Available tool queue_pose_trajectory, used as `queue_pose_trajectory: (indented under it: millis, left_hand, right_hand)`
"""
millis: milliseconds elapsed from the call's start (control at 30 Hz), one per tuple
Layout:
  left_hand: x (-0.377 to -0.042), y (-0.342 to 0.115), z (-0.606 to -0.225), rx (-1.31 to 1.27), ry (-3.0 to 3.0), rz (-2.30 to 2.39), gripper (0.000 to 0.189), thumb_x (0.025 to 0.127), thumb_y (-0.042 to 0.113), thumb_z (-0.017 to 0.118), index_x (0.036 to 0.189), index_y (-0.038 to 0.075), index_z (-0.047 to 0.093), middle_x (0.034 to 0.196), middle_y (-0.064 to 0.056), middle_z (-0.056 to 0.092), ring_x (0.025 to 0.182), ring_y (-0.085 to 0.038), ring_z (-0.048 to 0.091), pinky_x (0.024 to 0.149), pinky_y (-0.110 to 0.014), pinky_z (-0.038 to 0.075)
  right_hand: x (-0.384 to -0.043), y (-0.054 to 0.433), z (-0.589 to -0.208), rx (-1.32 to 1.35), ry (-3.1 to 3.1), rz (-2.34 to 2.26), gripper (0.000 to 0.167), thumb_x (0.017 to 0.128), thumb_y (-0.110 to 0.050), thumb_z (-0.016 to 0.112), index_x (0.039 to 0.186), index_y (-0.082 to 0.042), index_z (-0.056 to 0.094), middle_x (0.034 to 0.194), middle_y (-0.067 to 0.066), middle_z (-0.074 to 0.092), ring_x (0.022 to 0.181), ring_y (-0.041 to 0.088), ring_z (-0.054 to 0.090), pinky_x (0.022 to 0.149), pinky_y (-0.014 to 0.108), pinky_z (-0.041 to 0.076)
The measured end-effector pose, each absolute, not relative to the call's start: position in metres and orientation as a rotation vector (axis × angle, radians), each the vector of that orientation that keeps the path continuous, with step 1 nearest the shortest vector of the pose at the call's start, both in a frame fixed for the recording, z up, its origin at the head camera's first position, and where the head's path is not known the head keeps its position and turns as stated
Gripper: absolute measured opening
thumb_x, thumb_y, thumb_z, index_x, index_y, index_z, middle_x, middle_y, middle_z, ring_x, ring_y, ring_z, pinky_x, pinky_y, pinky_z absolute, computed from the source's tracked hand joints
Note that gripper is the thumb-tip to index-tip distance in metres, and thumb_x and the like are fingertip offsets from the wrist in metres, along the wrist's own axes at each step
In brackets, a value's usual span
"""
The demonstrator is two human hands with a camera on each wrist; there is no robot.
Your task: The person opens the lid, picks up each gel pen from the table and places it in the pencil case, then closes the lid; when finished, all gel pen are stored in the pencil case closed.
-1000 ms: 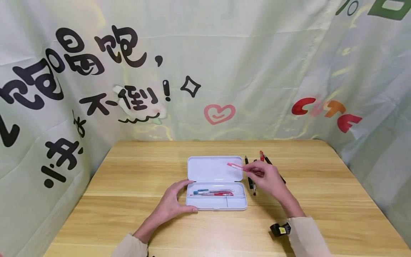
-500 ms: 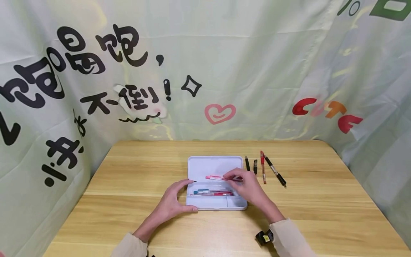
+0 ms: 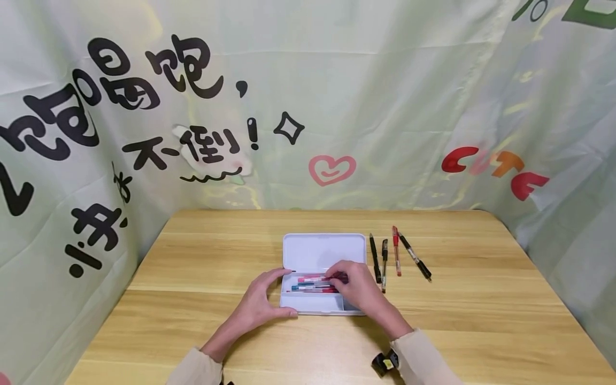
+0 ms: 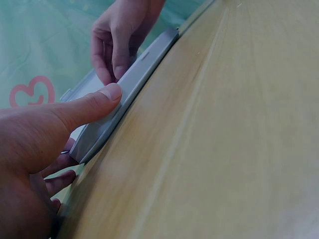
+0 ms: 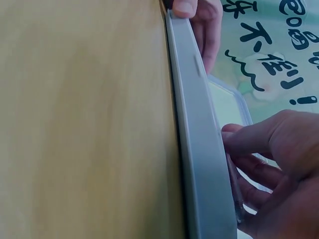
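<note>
Pink pen (image 3: 312, 278): light, stiff, best pinched by the barrel

It lies crosswise at the lower centre of the head view, at the rear compartment of the white pen case (image 3: 310, 305); whether it touches the compartment floor cannot be told. The right hand (image 3: 353, 284) has its thumb and fingers pinched on the pen's right part, leaving the pink end free toward the left; the left hand (image 3: 264, 300) grips the case's left end, thumb against the front wall.

The pen looks like thin, rigid plastic; it should weigh little, resist bending and hardly risk breaking, though its smooth barrel could roll in a loose pinch; holding the barrel from above seems sound, as a teal pen (image 3: 296, 288) and a red pen (image 3: 329, 290) lie just in front; the case looks light too, and could slide on the worktop (image 3: 462, 305) if unbraced.
</note>
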State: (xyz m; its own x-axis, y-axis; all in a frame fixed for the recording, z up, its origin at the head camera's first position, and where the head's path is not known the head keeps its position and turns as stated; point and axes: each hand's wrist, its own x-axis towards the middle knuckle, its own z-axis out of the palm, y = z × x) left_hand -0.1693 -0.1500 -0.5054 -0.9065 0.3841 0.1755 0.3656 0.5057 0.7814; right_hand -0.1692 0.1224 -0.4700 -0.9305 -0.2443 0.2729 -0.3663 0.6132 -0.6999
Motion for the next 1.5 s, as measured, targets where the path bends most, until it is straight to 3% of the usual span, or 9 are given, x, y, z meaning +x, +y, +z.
queue_pose_trajectory:
  millis: [500, 700, 967, 1067, 1267, 1500]
  left_hand:
    - [-0.170, -0.149, -0.506, 0.664, 2.697, 1.409, 0.090, 0.063, 0.048, 0.097, 0.140, 0.021, 0.061, 0.147, -0.005, 0.057, 0.135, -0.032, 0.050, 0.112, -0.059, 0.037]
    - [-0.170, -0.149, -0.504, 0.667, 2.703, 1.399, 0.092, 0.062, 0.049, 0.098, 0.141, 0.021, 0.061, 0.147, -0.007, 0.056, 0.135, -0.034, 0.050, 0.112, -0.061, 0.037]
    - [-0.169, -0.149, -0.504, 0.661, 2.705, 1.398, 0.092, 0.062, 0.049, 0.097, 0.141, 0.022, 0.060, 0.148, -0.007, 0.055, 0.136, -0.035, 0.049, 0.112, -0.062, 0.037]
    - [-0.168, -0.149, -0.506, 0.658, 2.705, 1.400, 0.092, 0.062, 0.049, 0.097, 0.142, 0.022, 0.060, 0.148, -0.008, 0.055, 0.136, -0.036, 0.049, 0.112, -0.063, 0.036]
    - [-0.168, -0.149, -0.505, 0.663, 2.709, 1.399, 0.091, 0.062, 0.048, 0.098, 0.141, 0.022, 0.061, 0.147, -0.006, 0.056, 0.135, -0.033, 0.050, 0.112, -0.061, 0.037]
    - [-0.169, -0.149, -0.505, 0.659, 2.716, 1.379, 0.091, 0.063, 0.048, 0.097, 0.142, 0.021, 0.060, 0.148, -0.007, 0.055, 0.137, -0.034, 0.049, 0.112, -0.061, 0.037]
  right_hand:
    - [-0.167, 0.123, -0.468, 0.482, -2.688, 1.256, 0.020, 0.085, 0.007, 0.078, 0.096, -0.010, 0.078, 0.099, 0.000, 0.075, 0.094, 0.018, 0.070, 0.082, 0.038, 0.060]
    - [-0.170, 0.147, -0.457, 0.424, -2.634, 1.298, 0.019, 0.087, 0.003, 0.078, 0.103, -0.008, 0.077, 0.102, 0.003, 0.075, 0.094, 0.020, 0.068, 0.086, 0.046, 0.058]
    - [-0.177, 0.196, -0.443, 0.254, -2.561, 1.273, 0.025, 0.091, 0.000, 0.075, 0.116, -0.003, 0.073, 0.108, 0.012, 0.074, 0.100, 0.032, 0.067, 0.084, 0.050, 0.055]
    - [-0.178, 0.215, -0.440, 0.151, -2.549, 1.273, 0.026, 0.094, -0.005, 0.073, 0.119, -0.003, 0.072, 0.110, 0.014, 0.073, 0.102, 0.030, 0.065, 0.085, 0.043, 0.055]
    - [-0.178, 0.248, -0.439, -0.018, -2.516, 1.252, 0.028, 0.096, -0.012, 0.073, 0.123, -0.005, 0.071, 0.112, 0.016, 0.072, 0.103, 0.028, 0.065, 0.077, 0.018, 0.049]
    - [-0.177, 0.276, -0.447, -0.141, -2.517, 1.205, 0.032, 0.097, -0.011, 0.072, 0.126, -0.001, 0.068, 0.116, 0.020, 0.070, 0.103, 0.032, 0.063, 0.072, 0.011, 0.046]
